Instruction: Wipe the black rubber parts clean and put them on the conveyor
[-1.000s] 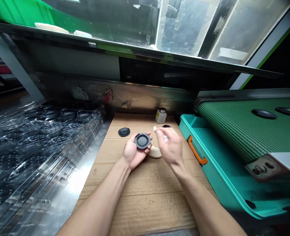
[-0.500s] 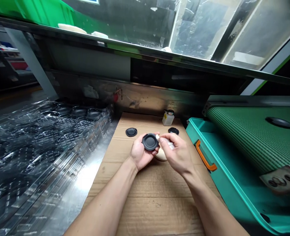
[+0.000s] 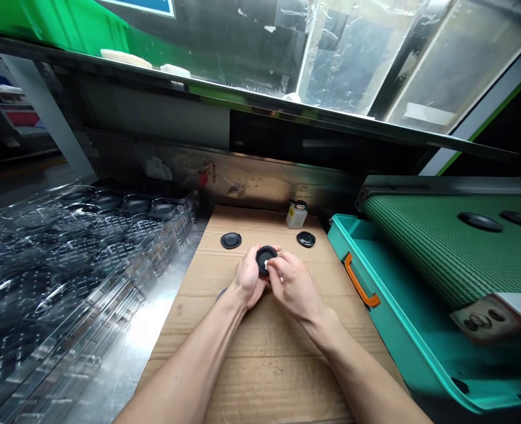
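My left hand (image 3: 250,278) is closed around a round black lid-like part (image 3: 266,254), holding it tilted above the cardboard. In the fingertips of my right hand (image 3: 296,290) is pinched a small white wad (image 3: 266,265), which touches the inside of the black part. Whether the wad is cloth or cotton I cannot make out. Beyond the hands, one black disc (image 3: 231,240) lies on the left of the cardboard and another black disc (image 3: 306,239) on the right. A dark, bluish edge (image 3: 221,293) shows from behind my left wrist; the rest of it is hidden.
Cardboard (image 3: 269,377) covers the work surface. A small translucent bottle (image 3: 296,215) with a dark top stands at its back. Clear trays (image 3: 66,265) with black parts fill the left. At right are a teal bin (image 3: 395,330) and a green conveyor belt (image 3: 424,235) carrying black discs (image 3: 480,221).
The white wad in my right hand has moved left from beside the black part onto its inner face. The held part is tilted differently. A cream round object has dropped out of sight. Belt discs shifted left.
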Available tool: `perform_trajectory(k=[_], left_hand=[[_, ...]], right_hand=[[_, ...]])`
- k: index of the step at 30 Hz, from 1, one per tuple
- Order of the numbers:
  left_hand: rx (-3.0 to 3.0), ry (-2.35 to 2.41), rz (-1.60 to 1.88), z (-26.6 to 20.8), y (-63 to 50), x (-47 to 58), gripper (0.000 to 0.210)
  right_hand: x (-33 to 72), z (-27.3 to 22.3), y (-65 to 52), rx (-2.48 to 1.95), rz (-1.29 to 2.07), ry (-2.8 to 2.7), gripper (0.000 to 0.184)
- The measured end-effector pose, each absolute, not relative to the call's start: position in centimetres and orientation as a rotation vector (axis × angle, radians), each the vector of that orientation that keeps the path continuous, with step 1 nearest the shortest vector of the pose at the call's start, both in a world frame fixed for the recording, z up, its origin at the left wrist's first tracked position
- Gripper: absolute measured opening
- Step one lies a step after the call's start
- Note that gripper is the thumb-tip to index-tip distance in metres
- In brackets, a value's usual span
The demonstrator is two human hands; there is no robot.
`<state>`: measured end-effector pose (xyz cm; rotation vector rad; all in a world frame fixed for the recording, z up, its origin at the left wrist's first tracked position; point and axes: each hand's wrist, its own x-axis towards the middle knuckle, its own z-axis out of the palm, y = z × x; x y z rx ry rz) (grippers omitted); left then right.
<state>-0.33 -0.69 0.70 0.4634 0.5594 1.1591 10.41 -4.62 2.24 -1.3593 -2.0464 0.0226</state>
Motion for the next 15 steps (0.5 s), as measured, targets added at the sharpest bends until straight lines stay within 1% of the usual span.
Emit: perform_trajectory(k=[2, 4, 10, 15], left_hand=[[0.425, 0.551, 1.180, 0.5, -0.8, 0.2, 0.022], [0.386, 0.535, 1.211, 0.4, -0.9, 0.6, 0.019], [0.409, 0.512, 1.171, 0.5, -0.7, 0.4, 0.029], [0.415, 0.506, 1.236, 0.2, -1.1, 1.0, 0.022]], right_hand=[[10.9, 2.2, -4.1, -1.403, -0.085, -1.995, 0.019], [11.1, 2.0, -3.6, -1.398, -0.116, -1.961, 0.021], [11.4, 1.6, -3.6, -1.167, 0.056, -2.058, 0.018], [11.3, 1.5, -3.3, -1.221, 0.035, -1.958, 0.019]])
